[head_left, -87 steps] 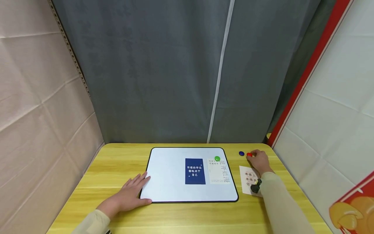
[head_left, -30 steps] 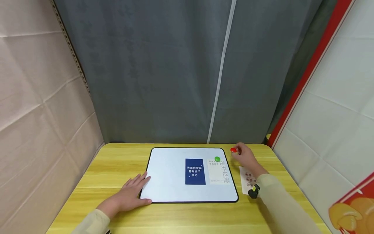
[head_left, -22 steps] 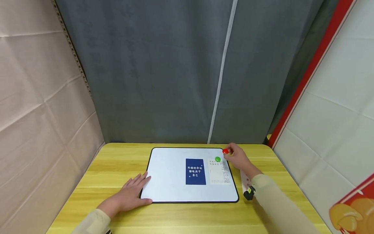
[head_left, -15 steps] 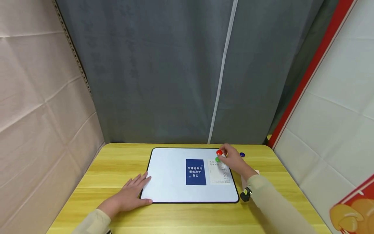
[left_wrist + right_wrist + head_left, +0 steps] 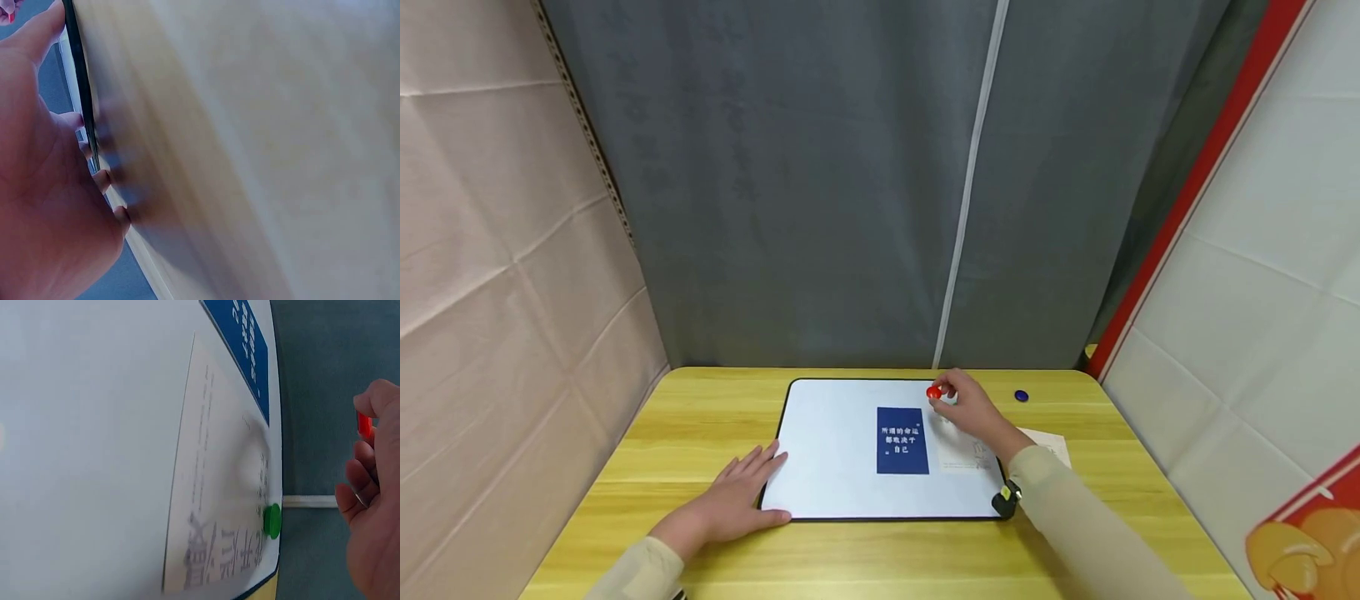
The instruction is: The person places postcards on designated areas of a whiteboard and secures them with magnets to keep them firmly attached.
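Observation:
A whiteboard (image 5: 827, 492) with a black rim lies on the table. My left hand (image 5: 737, 500) rests on its left edge with fingers spread and thumb by the near corner. Over the board's far right part, my right hand (image 5: 973, 412) pinches a round red magnet (image 5: 933, 392) between thumb and finger. The right wrist view shows the red magnet (image 5: 364, 424) held off the board. A dark blue printed card (image 5: 902, 460) lies on the board beside a white printed card (image 5: 957, 458). The green magnet (image 5: 272, 521) sits on the white card; the right hand hides it in the head view.
Right of the board, a round blue magnet (image 5: 1021, 396) lies on the wooden table (image 5: 865, 558). Another white card (image 5: 1052, 444) lies there, partly under the right forearm. A grey curtain (image 5: 805, 208) hangs behind the table, with pale cloth walls at both sides.
My right hand took the red magnet from the table beside the blue one and carried it left over the board, past the green magnet. The left hand stays in place.

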{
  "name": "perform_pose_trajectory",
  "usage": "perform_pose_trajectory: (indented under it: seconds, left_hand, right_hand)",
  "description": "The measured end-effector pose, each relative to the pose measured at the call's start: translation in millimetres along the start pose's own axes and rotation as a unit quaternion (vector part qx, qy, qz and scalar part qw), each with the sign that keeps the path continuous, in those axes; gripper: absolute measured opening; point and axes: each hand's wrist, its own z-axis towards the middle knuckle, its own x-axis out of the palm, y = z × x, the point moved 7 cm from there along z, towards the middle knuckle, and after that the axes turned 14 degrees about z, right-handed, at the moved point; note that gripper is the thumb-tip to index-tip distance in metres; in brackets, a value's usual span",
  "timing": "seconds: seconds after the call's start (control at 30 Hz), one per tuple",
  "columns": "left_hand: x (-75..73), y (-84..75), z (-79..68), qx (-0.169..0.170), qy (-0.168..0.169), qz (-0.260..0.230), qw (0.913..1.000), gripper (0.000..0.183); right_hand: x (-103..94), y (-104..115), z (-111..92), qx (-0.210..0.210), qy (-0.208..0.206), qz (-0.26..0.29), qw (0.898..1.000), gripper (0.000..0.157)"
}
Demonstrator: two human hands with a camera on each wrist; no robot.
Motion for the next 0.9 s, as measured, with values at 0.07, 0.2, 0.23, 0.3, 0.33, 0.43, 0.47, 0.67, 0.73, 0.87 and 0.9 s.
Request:
perform_pose_trajectory:
  seconds: [0.07,0.2,0.23,0.3,0.33,0.43,0.47,0.67,0.73,0.87,0.9]
  left_hand:
    - [-0.3,-0.7,-0.6,0.000,0.000,-0.002,1.0000,0.109]
    - [0.0,-1.8,-1.3,-0.002,0.000,0.000,1.0000,0.109]
    - [0.0,-2.0,-1.5,-0.003,0.000,0.000,1.0000,0.109]
    - [0.0,-2.0,-2.1,-0.003,0.001,0.000,1.0000,0.109]
    - [-0.1,-1.9,-2.4,-0.003,0.001,0.000,1.0000,0.109]
    - [-1.3,-2.4,-3.5,-0.002,0.000,0.000,1.0000,0.109]
    - [-1.7,-2.3,-3.8,-0.002,0.000,0.001,1.0000,0.109]
    - [-3.1,-2.5,-4.1,0.001,-0.004,0.000,1.0000,0.109]
    - [-2.9,-2.5,-4.1,0.001,-0.003,-0.001,1.0000,0.109]
    - [-2.1,-2.6,-3.7,0.001,-0.001,0.001,1.0000,0.109]
    - [-2.1,-2.7,-3.6,0.001,-0.001,0.001,1.0000,0.109]
  right_hand:
    - [5.3,3.3,1.3,-0.004,0.002,0.001,1.000,0.027]
    - [14.4,6.0,3.4,0.001,0.006,0.009,1.000,0.027]
    - [16.4,6.5,4.0,0.004,0.007,0.009,1.000,0.027]
    - [20.1,7.3,5.1,0.010,0.010,0.008,1.000,0.027]
    - [21.7,7.9,5.7,0.014,0.011,0.008,1.000,0.027]
    - [25.4,11.6,7.7,0.016,0.013,0.011,1.000,0.027]
    - [26.4,12.7,8.4,0.015,0.013,0.012,1.000,0.026]
    - [34.1,16.4,11.9,0.008,0.020,0.018,1.000,0.026]
    - [36.8,16.8,12.8,0.010,0.023,0.020,0.999,0.025]
    - [41.1,17.6,14.6,0.012,0.025,0.029,0.999,0.026]
    - [41.9,17.6,15.1,0.013,0.025,0.030,0.999,0.026]
